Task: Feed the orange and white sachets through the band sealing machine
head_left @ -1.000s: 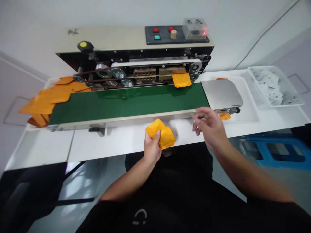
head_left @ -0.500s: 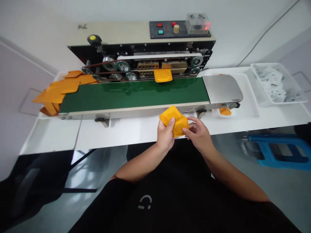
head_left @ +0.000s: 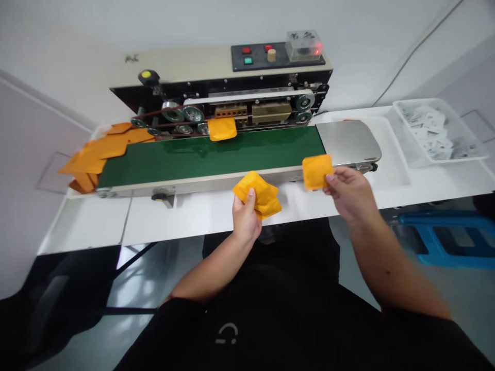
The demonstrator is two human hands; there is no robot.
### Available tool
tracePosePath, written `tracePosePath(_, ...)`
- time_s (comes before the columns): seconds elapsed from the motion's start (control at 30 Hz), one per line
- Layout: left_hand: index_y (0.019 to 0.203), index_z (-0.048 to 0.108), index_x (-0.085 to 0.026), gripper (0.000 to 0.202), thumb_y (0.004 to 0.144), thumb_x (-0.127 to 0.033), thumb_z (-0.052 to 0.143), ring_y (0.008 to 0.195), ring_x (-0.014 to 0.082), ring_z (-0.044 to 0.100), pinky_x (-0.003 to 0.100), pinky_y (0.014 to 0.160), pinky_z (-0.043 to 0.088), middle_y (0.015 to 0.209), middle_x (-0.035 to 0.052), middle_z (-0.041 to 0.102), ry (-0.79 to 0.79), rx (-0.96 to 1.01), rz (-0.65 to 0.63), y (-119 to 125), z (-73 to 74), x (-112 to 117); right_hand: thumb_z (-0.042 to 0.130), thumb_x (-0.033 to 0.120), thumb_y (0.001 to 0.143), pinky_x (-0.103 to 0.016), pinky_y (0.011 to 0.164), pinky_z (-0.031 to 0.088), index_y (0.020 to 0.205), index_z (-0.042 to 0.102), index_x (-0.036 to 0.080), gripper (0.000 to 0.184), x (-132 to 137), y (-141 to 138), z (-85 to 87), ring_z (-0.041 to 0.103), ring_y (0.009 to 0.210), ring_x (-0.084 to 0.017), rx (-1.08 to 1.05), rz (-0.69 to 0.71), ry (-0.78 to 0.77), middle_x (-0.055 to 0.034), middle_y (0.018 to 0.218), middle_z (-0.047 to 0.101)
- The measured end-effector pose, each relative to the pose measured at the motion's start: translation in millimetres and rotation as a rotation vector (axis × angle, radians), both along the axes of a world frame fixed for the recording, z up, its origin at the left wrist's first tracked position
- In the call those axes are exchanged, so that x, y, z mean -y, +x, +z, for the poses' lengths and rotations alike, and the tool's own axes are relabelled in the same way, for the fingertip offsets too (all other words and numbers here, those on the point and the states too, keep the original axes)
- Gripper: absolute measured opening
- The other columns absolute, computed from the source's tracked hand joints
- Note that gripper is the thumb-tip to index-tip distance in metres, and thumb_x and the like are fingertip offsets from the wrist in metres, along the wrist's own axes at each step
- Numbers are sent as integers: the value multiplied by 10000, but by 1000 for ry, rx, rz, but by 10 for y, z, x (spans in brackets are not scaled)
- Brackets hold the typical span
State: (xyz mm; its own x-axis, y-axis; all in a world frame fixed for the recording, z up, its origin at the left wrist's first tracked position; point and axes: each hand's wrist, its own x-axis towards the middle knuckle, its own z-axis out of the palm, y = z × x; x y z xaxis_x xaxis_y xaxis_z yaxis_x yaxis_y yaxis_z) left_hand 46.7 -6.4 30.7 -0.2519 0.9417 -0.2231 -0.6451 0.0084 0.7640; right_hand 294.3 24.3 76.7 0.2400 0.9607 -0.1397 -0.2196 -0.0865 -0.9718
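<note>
Orange pouches (head_left: pixel 257 196) sit bunched in the left hand (head_left: pixel 245 219), its fingers closed around them and its thumb on top, just above the near edge of the white tabletop (head_left: pixel 88 226). The right hand (head_left: pixel 350 193) is out to the side, its thumb and fingers pinching 1 flat square pouch (head_left: pixel 317 171) by its edge, just in front of the green conveyor belt (head_left: pixel 209 159). Neither hand touches the belt. Farther off, 1 more pouch (head_left: pixel 221 129) lies at the belt's far edge, against the band sealer (head_left: pixel 251 111) and beneath its brass-coloured blocks, and a heap of pouches (head_left: pixel 104 149) piles up past the belt's left end. To the right are a brushed steel plate (head_left: pixel 348 141) and a white plastic tray (head_left: pixel 436 136) of small white sachets. The sealer's control panel (head_left: pixel 277 56) sits at the back, beside a glowing red lamp (head_left: pixel 317 50).
</note>
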Motion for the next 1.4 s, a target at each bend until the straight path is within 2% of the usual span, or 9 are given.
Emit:
tracePosePath(0.17, 1195, 689, -241, 509, 841, -511, 935, 1042, 216, 776, 366, 944, 617, 1146, 45, 790, -46, -24, -6, -120, -103, 74, 926, 219, 769, -234, 537, 603, 903, 740, 238, 230, -639, 425, 270, 623, 617, -108, -43, -37, 66, -13, 828, 743)
tracePosePath(0.3, 1193, 693, -238, 519, 826, -500, 950, 1035, 214, 782, 361, 935, 626, 1144, 46, 794, -70, -23, -3, -158, -161, 84, 777, 79, 864, -209, 611, 635, 938, 749, 200, 144, -1035, 468, 404, 670, 673, -103, -5, -53, 58, -47, 926, 766)
tracePosePath(0.4, 1169, 698, -232, 513, 814, -495, 959, 1000, 203, 780, 356, 919, 633, 1107, 37, 791, -78, -15, 9, -175, -177, 74, 705, 13, 876, -203, 634, 646, 947, 745, 171, 178, -1261, 430, 417, 688, 686, -108, 17, -94, -1, -68, 905, 760)
tracePosePath(0.6, 1170, 702, -230, 488, 831, -477, 952, 990, 192, 781, 329, 890, 632, 1102, 37, 792, -93, -15, 7, -221, -208, 70, 774, 45, 837, -205, 591, 647, 917, 709, 202, 188, -1555, 407, 313, 718, 771, -139, 35, -35, -19, -50, 935, 758)
tracePosePath(0.8, 1183, 697, -230, 487, 846, -486, 938, 999, 198, 783, 339, 904, 621, 1112, 36, 793, -101, -28, -8, -246, -255, 50, 737, 15, 833, -220, 595, 647, 932, 725, 174, 187, -1622, 297, 341, 730, 766, -157, 3, -37, -54, -88, 920, 767)
tracePosePath(1.07, 1184, 705, -229, 510, 819, -477, 961, 999, 199, 776, 344, 910, 621, 1103, 36, 797, -111, 11, 0, -240, -267, 36, 689, -22, 881, -184, 595, 652, 947, 707, 158, 192, -1650, 103, 399, 671, 631, -96, -5, -44, -88, -40, 843, 741)
tracePosePath(1.17, 1185, 706, -228, 500, 830, -482, 952, 999, 199, 777, 347, 910, 622, 1111, 37, 794, -112, 5, -6, -245, -264, 46, 700, 13, 910, -163, 570, 625, 981, 706, 148, 152, -1606, 41, 448, 664, 587, -87, 31, -20, -119, -38, 808, 726)
tracePosePath(1.3, 1174, 702, -229, 492, 834, -484, 949, 1006, 204, 778, 356, 914, 624, 1125, 41, 792, -113, 4, -17, -253, -257, 71, 776, 90, 885, -133, 440, 496, 1068, 703, 174, 214, -1417, -3, 456, 675, 588, -96, 148, -23, -115, -24, 822, 716)
tracePosePath(1.4, 1176, 708, -225, 490, 832, -474, 952, 1009, 207, 776, 357, 914, 626, 1123, 47, 792, -123, 15, -22, -258, -252, 87, 817, 164, 855, -150, 422, 453, 1108, 717, 203, 275, -1056, -56, 396, 677, 629, -103, 231, -57, 7, -16, 901, 709)
